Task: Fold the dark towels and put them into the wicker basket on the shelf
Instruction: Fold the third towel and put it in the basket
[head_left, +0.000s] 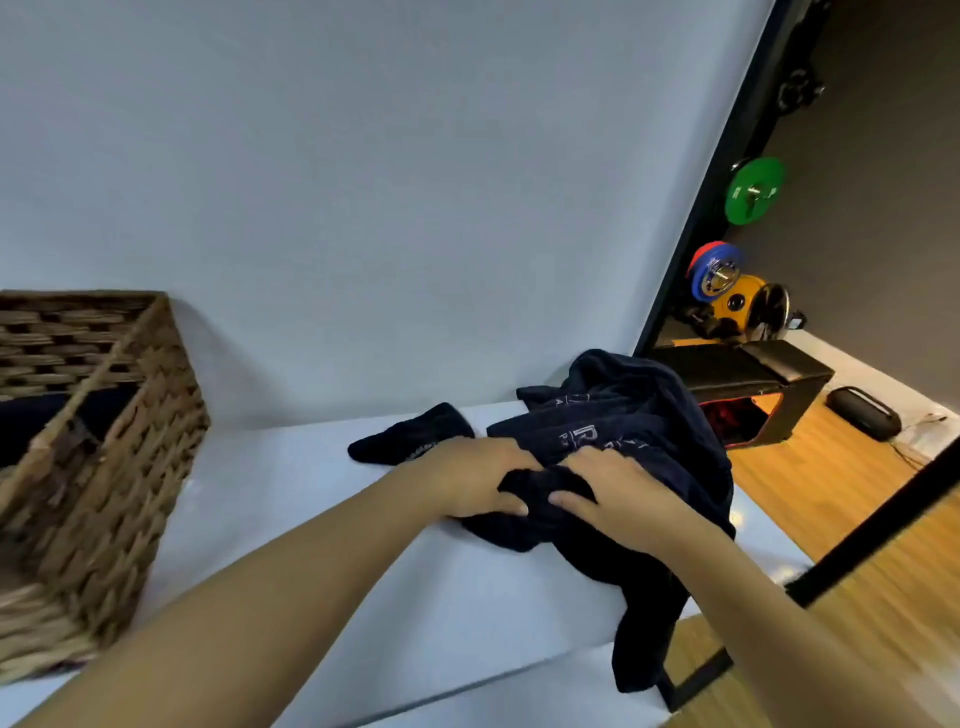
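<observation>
Pale lettering on the dark towel (618, 426), creased and too blurred to read. Bunched at the shelf's (291, 499) right end, one tail hanging over the front edge. Left hand (470, 478) and right hand (618, 493) both clutching a fold of it, fingers curled into the cloth. Wicker basket (104, 457) at the shelf's left end, something dark inside. White shelf, plain grey wall; beyond, wood floor and coloured weight plates (756, 189)
</observation>
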